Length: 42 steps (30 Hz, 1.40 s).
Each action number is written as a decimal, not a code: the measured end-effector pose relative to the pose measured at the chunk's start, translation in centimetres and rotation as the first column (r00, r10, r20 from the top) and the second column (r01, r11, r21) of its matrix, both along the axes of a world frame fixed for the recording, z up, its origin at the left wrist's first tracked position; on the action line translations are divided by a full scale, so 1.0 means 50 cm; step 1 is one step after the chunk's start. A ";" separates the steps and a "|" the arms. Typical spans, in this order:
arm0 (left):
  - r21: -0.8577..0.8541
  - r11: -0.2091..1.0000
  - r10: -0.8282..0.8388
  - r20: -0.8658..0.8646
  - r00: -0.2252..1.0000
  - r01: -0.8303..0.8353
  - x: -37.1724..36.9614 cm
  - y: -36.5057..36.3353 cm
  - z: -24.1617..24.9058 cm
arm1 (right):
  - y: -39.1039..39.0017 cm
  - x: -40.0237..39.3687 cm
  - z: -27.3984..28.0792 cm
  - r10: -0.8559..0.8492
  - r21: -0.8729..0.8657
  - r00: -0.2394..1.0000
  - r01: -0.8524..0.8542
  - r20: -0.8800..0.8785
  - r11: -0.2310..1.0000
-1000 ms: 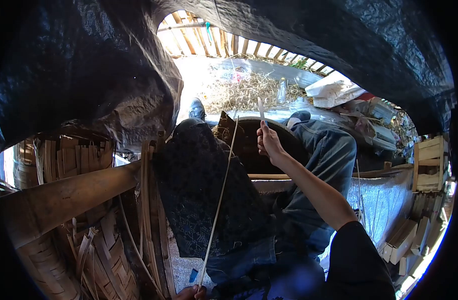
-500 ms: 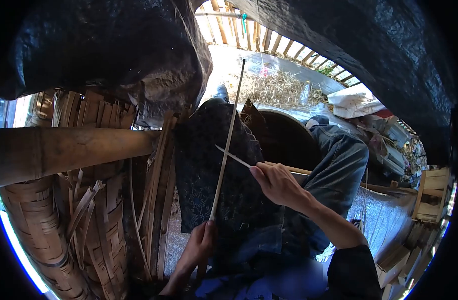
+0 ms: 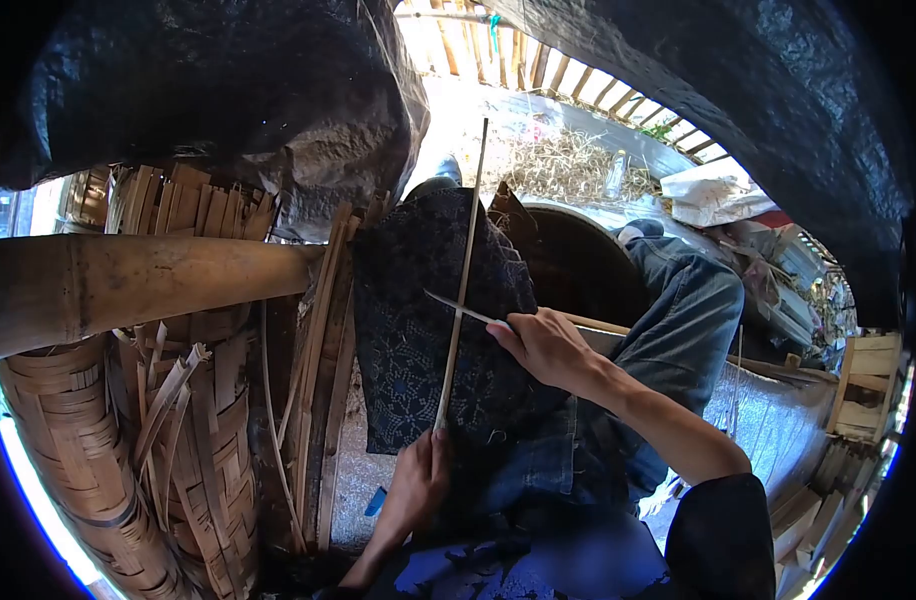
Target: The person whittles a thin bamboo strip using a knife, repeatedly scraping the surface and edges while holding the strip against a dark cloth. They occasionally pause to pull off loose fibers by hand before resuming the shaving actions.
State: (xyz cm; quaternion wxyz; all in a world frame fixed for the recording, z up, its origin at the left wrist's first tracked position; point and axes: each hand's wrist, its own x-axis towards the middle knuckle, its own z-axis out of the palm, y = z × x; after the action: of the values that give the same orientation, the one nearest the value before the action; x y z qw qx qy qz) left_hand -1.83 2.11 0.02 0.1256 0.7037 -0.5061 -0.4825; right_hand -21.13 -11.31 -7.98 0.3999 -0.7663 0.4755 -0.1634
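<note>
A long, thin bamboo strip rises from my left hand, whose closed fingers grip its lower end. The strip slants slightly right toward its dark far tip. My right hand is wrapped around a knife, with its narrow blade pointing left and crossing the strip around mid-length. A pale wooden length, perhaps the knife's handle, shows beyond the right hand. Under the strip, a dark patterned cloth covers my leg. Whether the blade's edge bites into the strip cannot be made out.
Woven bamboo baskets and a thick bamboo pole crowd the left side. A dark round container stands between my legs. Dark plastic sheeting hangs above. Straw and a clear bottle lie ahead.
The left hand has shifted slightly right and up, so the strip stands a little steeper. My right hand has moved slightly up with the knife, still across the strip. The view has tilted a little.
</note>
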 end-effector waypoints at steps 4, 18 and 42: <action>0.043 0.999 0.031 0.005 0.999 -0.031 -0.006 -0.005 0.015 | -0.005 0.013 0.018 0.009 0.108 0.994 0.003 -0.106 0.994; 0.124 0.990 0.070 -0.075 0.995 -0.060 -0.009 0.038 0.022 | -0.058 0.031 -0.048 -0.224 -0.078 0.965 0.215 -0.136 0.973; 0.495 0.836 0.402 -0.259 0.878 -0.236 0.035 0.087 0.196 | -0.134 0.012 -0.146 -0.141 0.028 0.989 0.142 -0.052 0.989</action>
State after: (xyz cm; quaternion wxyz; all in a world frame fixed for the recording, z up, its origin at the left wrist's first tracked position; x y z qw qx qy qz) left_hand -0.06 6.47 9.84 0.1282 0.6907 -0.2231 -0.6758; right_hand -20.54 -18.01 -15.27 0.3876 -0.7280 0.5410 -0.1646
